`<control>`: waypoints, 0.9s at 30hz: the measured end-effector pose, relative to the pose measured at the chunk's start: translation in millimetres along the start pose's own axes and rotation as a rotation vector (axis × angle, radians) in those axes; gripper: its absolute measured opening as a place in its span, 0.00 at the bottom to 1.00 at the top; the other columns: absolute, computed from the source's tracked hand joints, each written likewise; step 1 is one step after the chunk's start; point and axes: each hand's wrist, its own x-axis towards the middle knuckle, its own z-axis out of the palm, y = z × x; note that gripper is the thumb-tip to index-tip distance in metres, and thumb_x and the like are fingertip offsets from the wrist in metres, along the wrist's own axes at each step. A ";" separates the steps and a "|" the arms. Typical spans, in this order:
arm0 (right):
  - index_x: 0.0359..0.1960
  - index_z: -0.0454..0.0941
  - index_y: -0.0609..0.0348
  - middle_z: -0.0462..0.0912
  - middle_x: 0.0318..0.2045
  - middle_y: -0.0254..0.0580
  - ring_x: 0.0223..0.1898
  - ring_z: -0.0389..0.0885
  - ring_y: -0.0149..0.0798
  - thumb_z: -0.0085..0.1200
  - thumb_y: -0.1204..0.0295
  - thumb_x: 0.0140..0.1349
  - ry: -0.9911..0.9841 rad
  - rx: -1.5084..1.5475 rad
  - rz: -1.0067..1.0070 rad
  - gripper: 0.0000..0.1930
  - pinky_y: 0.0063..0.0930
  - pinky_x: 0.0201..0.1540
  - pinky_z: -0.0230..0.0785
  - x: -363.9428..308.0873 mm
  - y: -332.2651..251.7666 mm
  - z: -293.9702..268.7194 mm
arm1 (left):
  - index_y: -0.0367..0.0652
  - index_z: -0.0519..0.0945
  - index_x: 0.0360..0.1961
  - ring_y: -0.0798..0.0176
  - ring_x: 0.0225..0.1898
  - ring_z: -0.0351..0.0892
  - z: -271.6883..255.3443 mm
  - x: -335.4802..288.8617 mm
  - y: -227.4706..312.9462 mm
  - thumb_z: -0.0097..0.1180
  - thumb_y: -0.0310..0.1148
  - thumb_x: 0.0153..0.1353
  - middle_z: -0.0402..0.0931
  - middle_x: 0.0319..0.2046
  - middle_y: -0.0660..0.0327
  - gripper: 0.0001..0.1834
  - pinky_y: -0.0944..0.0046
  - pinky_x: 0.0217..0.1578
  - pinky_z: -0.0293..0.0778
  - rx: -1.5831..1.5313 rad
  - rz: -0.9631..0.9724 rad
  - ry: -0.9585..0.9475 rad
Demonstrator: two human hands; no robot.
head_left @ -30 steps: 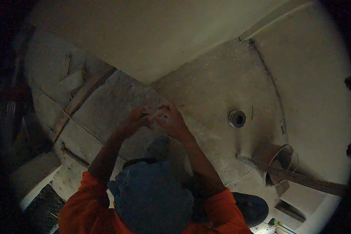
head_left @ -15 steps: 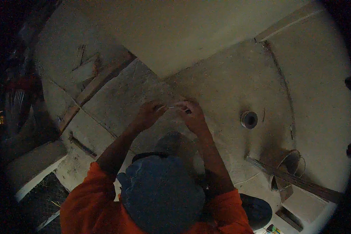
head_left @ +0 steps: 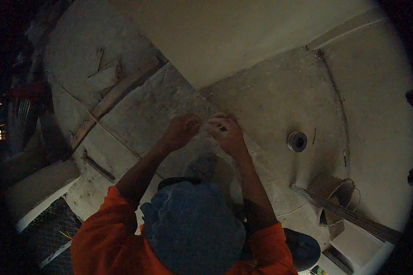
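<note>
My left hand [head_left: 185,131] is raised over the floor in the middle of the head view, its fingers curled closed. Just to the right, with a narrow gap between, is my right hand [head_left: 226,134], fingers bent inward and pinched. Whatever either hand holds is too small and dark to name. To the right of my hands a spool [head_left: 297,141] with a pale rim and dark centre rests on the floor. A short thin dark strip [head_left: 314,136] lies beside it.
A pale wall corner [head_left: 197,82] juts in ahead. Left of it runs a wooden beam [head_left: 117,98], with a short dark bar [head_left: 98,165] nearer me. At the right, a plank [head_left: 348,214] leans across a tipped bucket [head_left: 326,185] near a pale box [head_left: 358,243].
My hands have drawn slightly apart, and the left one has turned and curled more. The short white piece seen between my fingertips before no longer shows clearly. The view has shifted slightly.
</note>
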 end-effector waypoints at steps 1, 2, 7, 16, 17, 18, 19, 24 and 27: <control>0.44 0.84 0.55 0.76 0.53 0.44 0.50 0.78 0.41 0.66 0.67 0.57 -0.004 0.045 0.038 0.14 0.33 0.47 0.75 0.2 -0.8 0.9 | 0.40 0.82 0.40 0.54 0.35 0.83 0.3 0.2 0.9 0.60 0.35 0.63 0.82 0.37 0.52 0.10 0.57 0.37 0.77 0.002 -0.037 -0.009; 0.44 0.84 0.55 0.76 0.53 0.44 0.50 0.78 0.41 0.66 0.66 0.57 -0.015 0.075 0.075 0.14 0.33 0.47 0.75 0.6 -1.5 2.1 | 0.41 0.82 0.40 0.54 0.35 0.83 0.6 0.1 1.7 0.59 0.34 0.62 0.82 0.37 0.52 0.10 0.57 0.38 0.77 0.002 -0.063 -0.008; 0.40 0.83 0.57 0.78 0.50 0.45 0.50 0.78 0.41 0.66 0.66 0.57 0.023 -0.008 0.038 0.12 0.33 0.47 0.74 1.6 -4.7 9.2 | 0.40 0.82 0.41 0.56 0.33 0.82 2.0 -1.3 2.4 0.61 0.37 0.62 0.82 0.35 0.53 0.12 0.58 0.35 0.76 -0.053 -0.041 0.001; 0.38 0.82 0.60 0.78 0.50 0.46 0.44 0.82 0.41 0.62 0.70 0.59 0.101 -0.072 0.044 0.09 0.32 0.45 0.77 3.1 10.8 -1.5 | 0.39 0.83 0.39 0.59 0.29 0.79 1.3 -0.5 -5.9 0.61 0.39 0.63 0.82 0.33 0.54 0.13 0.60 0.32 0.74 0.008 -0.029 -0.005; 0.39 0.82 0.61 0.78 0.49 0.46 0.44 0.83 0.41 0.62 0.71 0.59 0.103 -0.073 0.085 0.09 0.32 0.45 0.77 3.4 13.1 -2.8 | 0.39 0.83 0.39 0.60 0.28 0.79 0.9 -0.5 -6.6 0.61 0.39 0.63 0.82 0.33 0.54 0.13 0.60 0.31 0.73 -0.002 0.002 0.009; 0.39 0.82 0.60 0.78 0.50 0.46 0.43 0.83 0.41 0.62 0.70 0.59 0.115 -0.065 0.052 0.10 0.32 0.45 0.77 3.5 14.7 -3.3 | 0.40 0.83 0.39 0.60 0.28 0.79 0.6 -0.3 -7.2 0.61 0.39 0.63 0.82 0.33 0.55 0.12 0.60 0.31 0.73 -0.007 0.002 0.014; 0.40 0.82 0.60 0.78 0.50 0.46 0.42 0.83 0.41 0.62 0.70 0.59 0.114 -0.067 0.045 0.10 0.32 0.45 0.77 3.7 15.9 -3.6 | 0.40 0.83 0.39 0.61 0.27 0.78 0.3 0.0 -7.9 0.61 0.38 0.63 0.82 0.33 0.55 0.12 0.60 0.31 0.73 -0.017 0.011 0.018; 0.41 0.83 0.59 0.76 0.52 0.45 0.47 0.81 0.42 0.64 0.70 0.58 0.077 -0.157 -0.015 0.11 0.34 0.48 0.76 3.4 11.9 4.2 | 0.44 0.83 0.39 0.63 0.26 0.77 1.1 2.4 -10.8 0.64 0.37 0.60 0.80 0.28 0.58 0.10 0.61 0.31 0.74 -0.009 0.001 0.036; 0.42 0.83 0.59 0.76 0.52 0.45 0.52 0.78 0.43 0.65 0.71 0.57 0.119 -0.304 -0.134 0.12 0.36 0.50 0.75 3.6 6.2 9.4 | 0.43 0.83 0.39 0.62 0.26 0.77 1.0 3.9 -10.7 0.64 0.37 0.60 0.80 0.28 0.56 0.11 0.60 0.32 0.74 0.011 -0.021 0.025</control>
